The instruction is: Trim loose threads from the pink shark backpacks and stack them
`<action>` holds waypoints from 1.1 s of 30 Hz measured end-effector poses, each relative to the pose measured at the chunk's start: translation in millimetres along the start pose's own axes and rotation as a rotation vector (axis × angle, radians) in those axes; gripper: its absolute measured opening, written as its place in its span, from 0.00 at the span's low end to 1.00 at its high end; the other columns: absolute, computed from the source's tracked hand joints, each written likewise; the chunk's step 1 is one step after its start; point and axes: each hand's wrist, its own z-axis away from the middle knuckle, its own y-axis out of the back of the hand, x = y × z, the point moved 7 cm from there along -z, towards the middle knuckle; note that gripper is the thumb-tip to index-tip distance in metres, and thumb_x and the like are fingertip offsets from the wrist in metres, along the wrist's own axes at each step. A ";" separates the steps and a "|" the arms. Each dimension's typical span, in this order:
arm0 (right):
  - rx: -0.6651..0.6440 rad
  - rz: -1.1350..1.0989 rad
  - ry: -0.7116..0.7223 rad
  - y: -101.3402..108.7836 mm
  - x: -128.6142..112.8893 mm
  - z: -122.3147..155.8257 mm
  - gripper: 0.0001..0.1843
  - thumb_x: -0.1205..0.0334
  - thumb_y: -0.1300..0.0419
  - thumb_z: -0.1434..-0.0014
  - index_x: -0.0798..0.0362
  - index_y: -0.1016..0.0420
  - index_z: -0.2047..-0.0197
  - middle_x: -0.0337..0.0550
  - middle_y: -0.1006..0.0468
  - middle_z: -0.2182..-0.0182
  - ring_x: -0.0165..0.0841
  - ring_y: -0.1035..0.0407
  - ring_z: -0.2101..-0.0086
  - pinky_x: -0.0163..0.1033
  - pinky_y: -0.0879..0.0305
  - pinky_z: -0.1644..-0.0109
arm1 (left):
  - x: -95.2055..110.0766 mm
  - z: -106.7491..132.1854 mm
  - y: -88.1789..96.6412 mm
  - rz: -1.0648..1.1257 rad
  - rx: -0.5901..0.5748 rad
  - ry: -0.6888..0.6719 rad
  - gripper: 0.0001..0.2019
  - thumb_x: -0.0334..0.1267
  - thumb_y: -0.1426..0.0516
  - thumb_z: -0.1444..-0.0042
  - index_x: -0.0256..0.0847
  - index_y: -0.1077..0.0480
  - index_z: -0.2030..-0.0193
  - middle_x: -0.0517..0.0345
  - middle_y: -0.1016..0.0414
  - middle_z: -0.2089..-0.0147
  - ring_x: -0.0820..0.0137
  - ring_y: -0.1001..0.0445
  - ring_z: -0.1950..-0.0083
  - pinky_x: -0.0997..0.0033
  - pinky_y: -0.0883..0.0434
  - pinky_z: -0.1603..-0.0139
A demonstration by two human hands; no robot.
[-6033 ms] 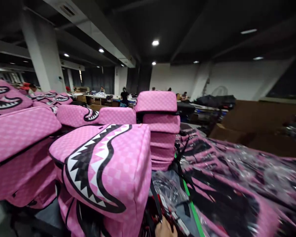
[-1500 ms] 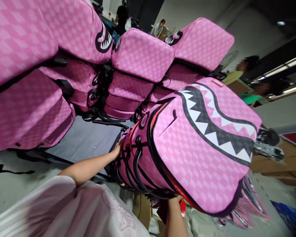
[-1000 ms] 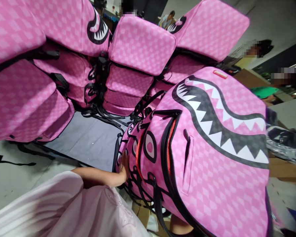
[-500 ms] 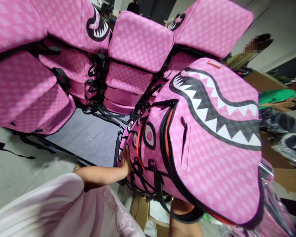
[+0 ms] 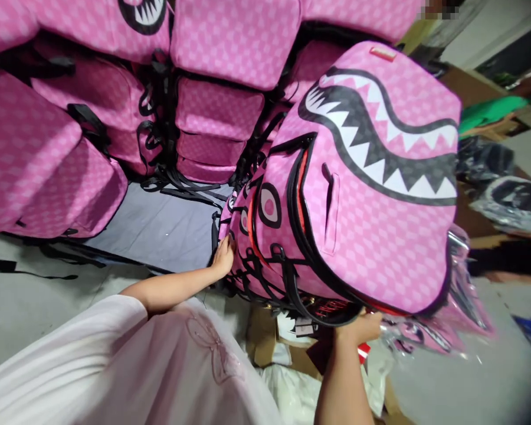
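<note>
A pink checkered backpack [image 5: 380, 236] with a shark-mouth print lies at the right on top of other pink backpacks [image 5: 243, 236], its front facing up. Its main zipper is partly undone, showing red lining. My left hand [image 5: 223, 257] is closed against the left side of this pile, low down; its fingertips are partly hidden. At the near end, my right hand [image 5: 363, 327] grips the top backpack from below, close to its black carry handle [image 5: 327, 319]. The bag hides most of those fingers.
Several pink backpacks [image 5: 234, 41] are stacked in rows behind and at left [image 5: 35, 159]. A grey board [image 5: 159, 230] lies under them. Plastic-wrapped pink items [image 5: 464, 289] and wrapped dark goods [image 5: 513, 203] are at right. Cardboard and white bags [image 5: 287, 389] lie on the floor below.
The view has tilted down, so the bags sit higher in it. My right hand and forearm, mostly hidden before, now show at the backpack's near edge. My left hand stays against the pile.
</note>
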 end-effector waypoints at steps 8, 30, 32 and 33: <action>-0.146 0.141 -0.062 60.3 36.1 127.3 0.24 0.56 0.54 0.45 0.58 0.21 0.57 0.56 0.22 0.73 0.47 0.30 0.74 0.47 0.38 0.68 | -57.8 -15.6 96.0 -0.120 -0.148 0.110 0.14 0.41 0.50 0.38 0.37 0.25 0.57 0.51 0.19 0.59 0.59 0.22 0.51 0.56 0.28 0.44; -0.641 -0.591 0.366 -78.9 -443.5 277.7 0.09 0.61 0.49 0.34 0.51 0.30 0.63 0.49 0.21 0.68 0.41 0.27 0.66 0.41 0.35 0.59 | 69.4 -107.0 330.9 0.010 0.005 -0.312 0.21 0.52 0.49 0.37 0.39 0.28 0.49 0.48 0.23 0.47 0.65 0.21 0.51 0.67 0.26 0.53; -0.650 -0.653 0.483 -84.2 -475.8 280.9 0.08 0.65 0.49 0.36 0.51 0.30 0.65 0.48 0.22 0.67 0.40 0.28 0.64 0.42 0.35 0.55 | 70.4 -104.9 344.0 -0.038 0.034 -0.350 0.19 0.50 0.48 0.38 0.39 0.27 0.49 0.50 0.22 0.48 0.65 0.21 0.51 0.65 0.26 0.48; -0.655 -0.679 0.554 -86.8 -489.7 282.5 0.09 0.68 0.50 0.37 0.51 0.30 0.65 0.47 0.22 0.67 0.40 0.29 0.63 0.43 0.36 0.52 | 68.4 -104.7 348.8 -0.061 0.049 -0.360 0.18 0.48 0.47 0.38 0.39 0.27 0.49 0.50 0.21 0.49 0.65 0.22 0.50 0.64 0.27 0.46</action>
